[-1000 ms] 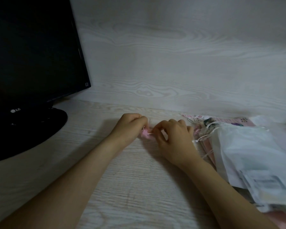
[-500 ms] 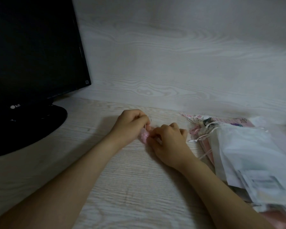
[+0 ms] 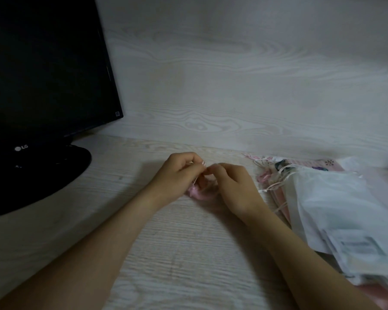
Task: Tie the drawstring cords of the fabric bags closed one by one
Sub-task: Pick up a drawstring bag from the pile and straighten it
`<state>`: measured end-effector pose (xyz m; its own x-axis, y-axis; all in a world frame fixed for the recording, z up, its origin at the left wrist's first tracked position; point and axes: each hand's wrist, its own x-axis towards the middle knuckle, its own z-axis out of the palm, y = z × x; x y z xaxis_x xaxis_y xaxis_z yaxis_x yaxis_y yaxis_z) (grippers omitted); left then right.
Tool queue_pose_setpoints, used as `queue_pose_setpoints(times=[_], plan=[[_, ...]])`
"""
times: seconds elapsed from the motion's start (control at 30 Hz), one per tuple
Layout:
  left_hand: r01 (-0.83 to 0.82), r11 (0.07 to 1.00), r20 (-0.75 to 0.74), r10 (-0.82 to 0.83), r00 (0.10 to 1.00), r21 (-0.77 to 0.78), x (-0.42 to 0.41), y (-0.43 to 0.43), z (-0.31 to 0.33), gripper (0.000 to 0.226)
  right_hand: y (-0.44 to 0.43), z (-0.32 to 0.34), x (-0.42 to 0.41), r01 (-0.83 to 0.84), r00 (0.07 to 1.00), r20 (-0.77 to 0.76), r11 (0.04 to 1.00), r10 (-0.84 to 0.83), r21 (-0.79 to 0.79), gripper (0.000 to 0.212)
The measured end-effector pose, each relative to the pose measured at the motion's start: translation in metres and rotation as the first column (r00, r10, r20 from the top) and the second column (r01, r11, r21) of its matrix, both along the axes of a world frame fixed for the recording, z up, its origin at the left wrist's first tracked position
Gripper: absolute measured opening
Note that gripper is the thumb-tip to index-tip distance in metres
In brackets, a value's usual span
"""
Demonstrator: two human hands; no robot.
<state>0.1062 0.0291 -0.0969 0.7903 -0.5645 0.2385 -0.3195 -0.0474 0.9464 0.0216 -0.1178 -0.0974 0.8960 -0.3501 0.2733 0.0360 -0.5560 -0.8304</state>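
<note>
A small pink fabric bag (image 3: 198, 193) lies bunched on the pale wooden desk (image 3: 177, 253), mostly hidden under my hands. My left hand (image 3: 177, 175) pinches a thin pale drawstring cord (image 3: 195, 181) that runs down to the bag. My right hand (image 3: 235, 186) sits close beside it, fingertips curled and meeting the left hand's over the bag's mouth, pinching the cord there.
A pile of pink and white fabric bags (image 3: 336, 209) with loose cords lies at the right. A black monitor (image 3: 43, 70) on a round black base (image 3: 43, 175) stands at the left. A wood-grain wall (image 3: 233, 86) rises behind the desk.
My two hands have drawn closer together over the pink bag, fingertips now meeting. More of the pink bag shows below them.
</note>
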Motion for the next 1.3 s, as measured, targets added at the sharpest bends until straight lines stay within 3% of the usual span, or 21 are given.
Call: queue_pose_setpoints(times=[0.07, 0.23, 0.37, 0.47, 0.53, 0.6, 0.73, 0.83, 1.0, 1.1, 1.3], plan=[[0.061, 0.997, -0.031, -0.06, 0.998, 0.048, -0.005, -0.001, 0.002, 0.02, 0.002, 0.002, -0.002, -0.064, 0.998, 0.032, 0.988, 0.06, 0.144, 0.038], [0.123, 0.979, -0.059, -0.115, 0.992, 0.164, -0.007, 0.001, 0.007, 0.027, -0.002, -0.001, 0.0, -0.041, 0.986, 0.165, 0.927, -0.022, 0.374, 0.016], [0.1, 0.987, -0.118, -0.085, 0.989, 0.128, -0.005, 0.002, 0.009, 0.014, -0.004, -0.005, 0.003, -0.028, 0.986, 0.163, 0.95, -0.025, 0.311, 0.019], [0.072, 0.994, -0.155, -0.06, 0.986, 0.076, -0.003, 0.001, 0.01, 0.013, -0.008, -0.008, 0.005, 0.014, 0.993, 0.119, 0.995, -0.026, 0.096, 0.022], [0.049, 0.996, -0.151, -0.038, 0.988, 0.069, -0.001, 0.001, 0.011, 0.015, -0.009, -0.006, 0.004, 0.082, 0.992, 0.099, 0.996, -0.084, 0.025, 0.013], [0.014, 0.994, -0.119, 0.0, 0.993, 0.11, -0.001, 0.001, 0.011, 0.018, -0.007, -0.004, 0.002, 0.108, 0.987, 0.104, 0.984, -0.124, 0.145, 0.02], [0.027, 0.979, -0.045, -0.018, 0.999, 0.203, -0.005, 0.003, 0.014, 0.024, -0.004, 0.002, -0.003, -0.004, 0.979, 0.182, 0.89, -0.089, 0.455, 0.03], [0.059, 0.961, 0.014, -0.065, 0.998, 0.27, -0.009, 0.005, 0.016, 0.019, -0.003, 0.006, -0.002, -0.034, 0.972, 0.217, 0.865, -0.087, 0.501, 0.021], [0.093, 0.952, 0.028, -0.106, 0.994, 0.29, -0.014, 0.005, 0.02, 0.034, -0.002, 0.008, -0.001, -0.013, 0.982, 0.162, 0.811, -0.101, 0.585, 0.011], [0.096, 0.958, 0.015, -0.104, 0.994, 0.271, -0.013, 0.005, 0.022, 0.026, -0.004, 0.007, -0.003, -0.015, 0.984, 0.154, 0.811, -0.093, 0.585, 0.01], [0.09, 0.973, -0.016, -0.089, 0.996, 0.211, -0.011, 0.005, 0.022, 0.022, -0.003, 0.011, -0.006, -0.12, 0.974, 0.223, 0.783, -0.024, 0.61, 0.038]])
